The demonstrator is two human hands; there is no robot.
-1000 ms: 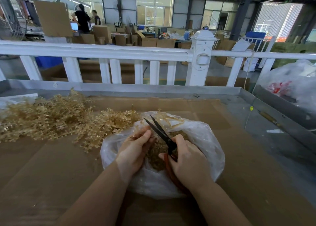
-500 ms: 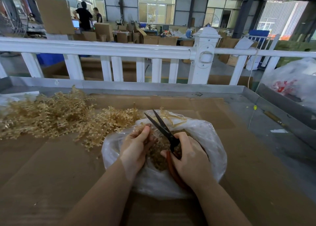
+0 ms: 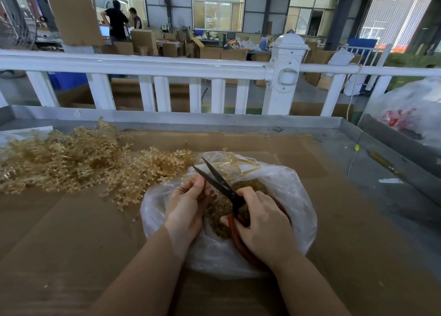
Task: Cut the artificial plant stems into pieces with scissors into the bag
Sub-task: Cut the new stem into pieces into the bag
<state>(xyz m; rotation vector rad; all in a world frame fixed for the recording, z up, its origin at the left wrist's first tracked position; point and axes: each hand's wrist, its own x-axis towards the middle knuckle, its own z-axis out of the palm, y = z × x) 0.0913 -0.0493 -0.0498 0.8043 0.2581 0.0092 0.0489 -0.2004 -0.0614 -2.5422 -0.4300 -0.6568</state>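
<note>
head view | right hand [image 3: 265,222] closed on red scissors [image 3: 223,186], blades open | left hand [image 3: 188,206] pinches plant stem [image 3: 191,180] over clear bag [image 3: 286,191] | risk: thumb near blades, cuttings missing bag

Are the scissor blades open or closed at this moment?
Open. The two black blades of the red-handled scissors spread in a V above the clear plastic bag, with the right hand gripping the handles.

Stems pile [image 3: 71,163] lies left of bag [image 3: 293,196].
</note>
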